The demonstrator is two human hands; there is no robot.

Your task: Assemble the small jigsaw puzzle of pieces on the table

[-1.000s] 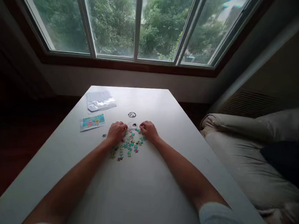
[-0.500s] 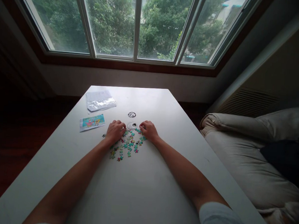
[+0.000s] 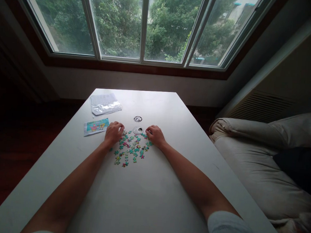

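Note:
A loose spread of small jigsaw pieces (image 3: 132,148), mostly green and teal with some pink and yellow, lies on the white table (image 3: 145,193). At the upper left edge of the spread is my left hand (image 3: 114,133), its fingers loosely bent and a little apart, with pieces beside the fingertips. My right hand (image 3: 155,135) rests at the upper right edge, fingers curled in towards the thumb; whatever they pinch is too small to make out. Between the hands, a round grey-and-white disc (image 3: 138,130) lies flat or is set into the tabletop.
Left of my left hand lies a colourful cartoon picture packet (image 3: 96,126). Behind it is a clear plastic bag (image 3: 106,104) with white paper. A second round disc (image 3: 137,119) sits farther back. A beige sofa (image 3: 247,160) stands to the right, and a window (image 3: 143,28) is ahead.
My left hand has moved a little left, away from the round disc, uncovering more jigsaw pieces. My right hand stays nearly in place. The view has shifted slightly.

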